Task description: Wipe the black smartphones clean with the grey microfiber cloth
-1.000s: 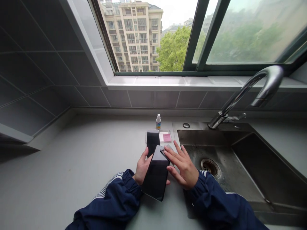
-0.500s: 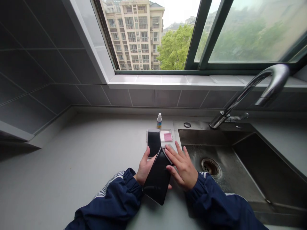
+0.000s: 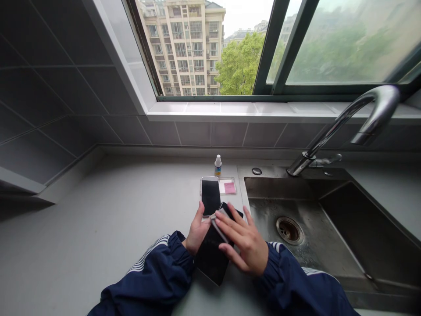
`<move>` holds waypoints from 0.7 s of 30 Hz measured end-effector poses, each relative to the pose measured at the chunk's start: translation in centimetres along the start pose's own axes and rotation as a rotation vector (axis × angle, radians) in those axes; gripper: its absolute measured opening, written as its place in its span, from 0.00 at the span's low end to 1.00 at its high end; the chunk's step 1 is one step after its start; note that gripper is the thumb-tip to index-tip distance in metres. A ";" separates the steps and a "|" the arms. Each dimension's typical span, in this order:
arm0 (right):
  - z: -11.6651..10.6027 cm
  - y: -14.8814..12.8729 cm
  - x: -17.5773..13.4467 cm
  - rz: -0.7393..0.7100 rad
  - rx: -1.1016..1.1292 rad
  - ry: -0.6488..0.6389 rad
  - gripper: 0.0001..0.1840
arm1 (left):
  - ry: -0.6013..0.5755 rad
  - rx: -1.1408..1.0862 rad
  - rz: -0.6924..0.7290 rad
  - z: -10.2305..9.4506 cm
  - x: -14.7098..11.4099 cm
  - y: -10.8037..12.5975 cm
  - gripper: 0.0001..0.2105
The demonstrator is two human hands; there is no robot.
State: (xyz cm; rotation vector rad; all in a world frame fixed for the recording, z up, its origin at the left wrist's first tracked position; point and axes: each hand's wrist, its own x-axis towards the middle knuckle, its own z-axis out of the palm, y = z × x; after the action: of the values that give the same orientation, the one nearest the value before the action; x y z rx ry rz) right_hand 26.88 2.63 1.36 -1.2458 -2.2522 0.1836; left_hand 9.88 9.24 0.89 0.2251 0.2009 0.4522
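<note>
A slim black tablet (image 3: 212, 259) with a glossy screen lies tilted in my left hand (image 3: 196, 232), the thumb at its left edge and the other fingers hidden beneath. My right hand (image 3: 245, 241) presses a small grey cloth (image 3: 221, 224) flat against the upper part of the screen, fingers stretched over it. Just beyond the tablet's top end, a phone (image 3: 210, 195) with a dark screen rests on the counter. Beside that phone is a clear case (image 3: 222, 184) with a pink paper square (image 3: 230, 188). A small white-capped bottle (image 3: 218, 166) stands upright behind them.
To the right, a steel sink (image 3: 312, 259) with a drain (image 3: 290, 230) is set into the pale counter (image 3: 98, 228). A curved chrome faucet (image 3: 342, 118) rises at its back edge. The wall has grey tiles and a window above the sill (image 3: 237, 108).
My right hand has slid the grey cloth from the tablet's upper right corner toward the left and down its screen. The left hand stays nearly in place.
</note>
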 end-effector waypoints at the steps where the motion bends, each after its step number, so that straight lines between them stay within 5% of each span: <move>1: 0.1 0.7 0.0 0.063 -0.060 0.002 0.29 | -0.016 -0.003 -0.023 0.0 -0.1 0.0 0.40; 6: 0.3 1.6 0.1 0.173 -0.153 0.008 0.31 | -0.061 0.004 -0.076 -0.2 -0.1 0.0 0.39; 12: -0.3 -1.5 -0.1 -0.182 0.077 -0.110 0.34 | 0.008 0.006 -0.003 -0.2 0.2 -0.2 0.44; 15: -0.5 -1.8 -0.1 -0.239 0.124 -0.117 0.29 | 0.013 0.008 0.001 -0.1 0.2 -0.3 0.44; 21: 0.3 0.8 0.1 0.128 -0.135 -0.001 0.29 | 0.007 -0.020 -0.037 0.0 0.0 -0.2 0.40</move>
State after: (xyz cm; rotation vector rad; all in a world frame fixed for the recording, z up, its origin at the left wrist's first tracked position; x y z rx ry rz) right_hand 27.28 3.22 0.81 -1.4619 -2.2176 0.0808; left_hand 10.01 9.05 0.80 0.2001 0.2073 0.4182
